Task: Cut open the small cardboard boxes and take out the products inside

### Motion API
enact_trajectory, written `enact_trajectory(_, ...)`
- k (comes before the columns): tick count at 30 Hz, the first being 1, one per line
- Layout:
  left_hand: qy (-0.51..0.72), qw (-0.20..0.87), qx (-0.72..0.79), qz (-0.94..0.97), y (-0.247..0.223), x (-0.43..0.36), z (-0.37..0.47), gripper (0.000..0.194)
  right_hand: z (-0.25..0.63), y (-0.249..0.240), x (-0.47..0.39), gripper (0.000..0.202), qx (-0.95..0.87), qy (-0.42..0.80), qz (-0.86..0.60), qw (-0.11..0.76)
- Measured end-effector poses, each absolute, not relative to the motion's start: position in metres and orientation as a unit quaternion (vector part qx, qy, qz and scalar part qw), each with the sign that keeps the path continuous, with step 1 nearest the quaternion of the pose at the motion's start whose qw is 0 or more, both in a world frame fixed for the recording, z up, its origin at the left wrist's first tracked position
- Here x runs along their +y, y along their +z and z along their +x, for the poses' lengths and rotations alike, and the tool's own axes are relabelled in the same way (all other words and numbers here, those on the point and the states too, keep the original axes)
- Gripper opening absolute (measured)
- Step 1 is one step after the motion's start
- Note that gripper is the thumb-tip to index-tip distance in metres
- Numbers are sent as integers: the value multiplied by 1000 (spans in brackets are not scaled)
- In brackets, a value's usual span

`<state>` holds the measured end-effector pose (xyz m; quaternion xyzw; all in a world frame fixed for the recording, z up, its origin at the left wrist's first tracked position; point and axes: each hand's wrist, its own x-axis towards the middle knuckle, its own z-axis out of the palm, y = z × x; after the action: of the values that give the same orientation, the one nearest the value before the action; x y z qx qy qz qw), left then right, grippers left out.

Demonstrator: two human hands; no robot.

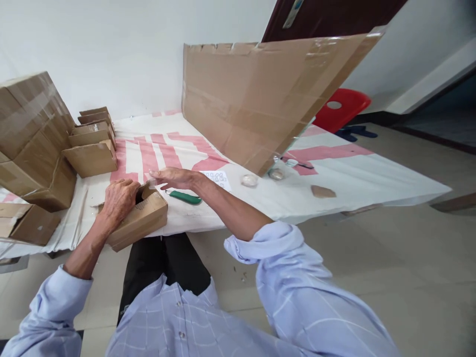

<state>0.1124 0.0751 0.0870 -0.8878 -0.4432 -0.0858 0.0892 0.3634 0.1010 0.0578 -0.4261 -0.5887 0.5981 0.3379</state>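
A small brown cardboard box (143, 218) sits at the table's front edge, partly open at the top. My left hand (121, 198) lies over the box's left upper side, its fingers bent around a flap. At the box's far right corner is my right hand (173, 178), its fingers pointing left, thumb and fingertips close together on something clear and thin, too small to make out. Just right of the box lies a green-handled cutter (185, 197), beside a white sheet with printed shapes (219, 179).
Large taped boxes (37, 144) and a row of small boxes (91, 158) stand at the left. A big cardboard panel (253, 94) rises behind. Tape rolls (249, 180), a cardboard scrap (323, 192) and a red chair (344, 106) are to the right.
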Motion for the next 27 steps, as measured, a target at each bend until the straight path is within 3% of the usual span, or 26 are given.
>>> enact_trajectory(19, -68, 117, -443, -886, 92, 73, 114, 32, 335, 60, 115, 39, -485, 587, -423, 491)
enact_trajectory(27, -71, 166, -452, -874, 95, 89, 117, 32, 313, 52, 129, 46, -382, 570, -435, 583)
